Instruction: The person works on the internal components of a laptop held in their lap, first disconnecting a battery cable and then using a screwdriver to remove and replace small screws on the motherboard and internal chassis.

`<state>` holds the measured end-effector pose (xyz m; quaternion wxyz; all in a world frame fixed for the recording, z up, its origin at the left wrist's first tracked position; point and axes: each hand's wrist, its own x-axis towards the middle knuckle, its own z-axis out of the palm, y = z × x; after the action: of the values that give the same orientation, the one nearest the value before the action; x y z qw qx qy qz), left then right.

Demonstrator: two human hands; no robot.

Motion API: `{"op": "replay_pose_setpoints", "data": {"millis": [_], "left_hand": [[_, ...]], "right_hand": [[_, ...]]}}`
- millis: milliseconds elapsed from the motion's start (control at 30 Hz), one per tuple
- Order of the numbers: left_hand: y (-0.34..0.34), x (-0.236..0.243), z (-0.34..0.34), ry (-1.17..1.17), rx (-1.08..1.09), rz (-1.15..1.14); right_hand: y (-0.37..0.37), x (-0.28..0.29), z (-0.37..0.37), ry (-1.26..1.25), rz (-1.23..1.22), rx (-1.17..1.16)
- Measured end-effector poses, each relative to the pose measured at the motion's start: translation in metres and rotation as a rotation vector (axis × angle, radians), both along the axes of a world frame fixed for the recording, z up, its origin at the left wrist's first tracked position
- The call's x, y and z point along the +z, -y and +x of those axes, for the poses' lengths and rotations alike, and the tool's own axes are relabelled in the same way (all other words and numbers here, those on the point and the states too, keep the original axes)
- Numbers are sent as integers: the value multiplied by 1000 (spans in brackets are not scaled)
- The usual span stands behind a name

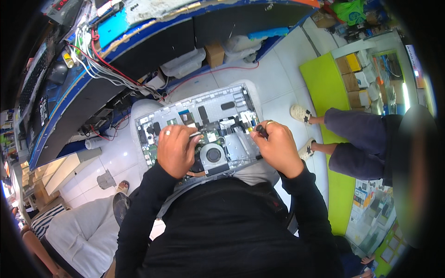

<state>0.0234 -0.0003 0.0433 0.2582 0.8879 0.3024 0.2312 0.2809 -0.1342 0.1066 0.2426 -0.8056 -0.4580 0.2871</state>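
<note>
An opened laptop base (215,99) lies across my lap, its inner parts bare. A round cooling fan (213,154) sits in its near half, between my hands, with green circuit board (208,137) beside it. My left hand (177,149) is over the left part of the base. Its fingers are pinched together at the board around a small pale piece that is too small to name. At the right edge of the base, my right hand (281,147) is closed round a short black screwdriver (263,131). The screwdriver's tip cannot be made out.
A blue-edged workbench (199,18) curves along the far side, with white cables (95,69) hanging at its left. Plastic bins (185,64) stand underneath. To the right, a person in dark shorts (357,141) is beside a green counter (320,83). Another person's pale trousers (85,227) show lower left.
</note>
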Motion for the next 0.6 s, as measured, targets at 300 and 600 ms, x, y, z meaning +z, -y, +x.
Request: {"op": "replay_pose_setpoints", "data": {"millis": [300, 600], "left_hand": [[-3, -16, -24, -118, -118, 58], [-2, -17, -28, -158, -149, 13]], "right_hand": [[-35, 93, 25, 308, 165, 136], [-173, 190, 114, 614, 303, 270]]}}
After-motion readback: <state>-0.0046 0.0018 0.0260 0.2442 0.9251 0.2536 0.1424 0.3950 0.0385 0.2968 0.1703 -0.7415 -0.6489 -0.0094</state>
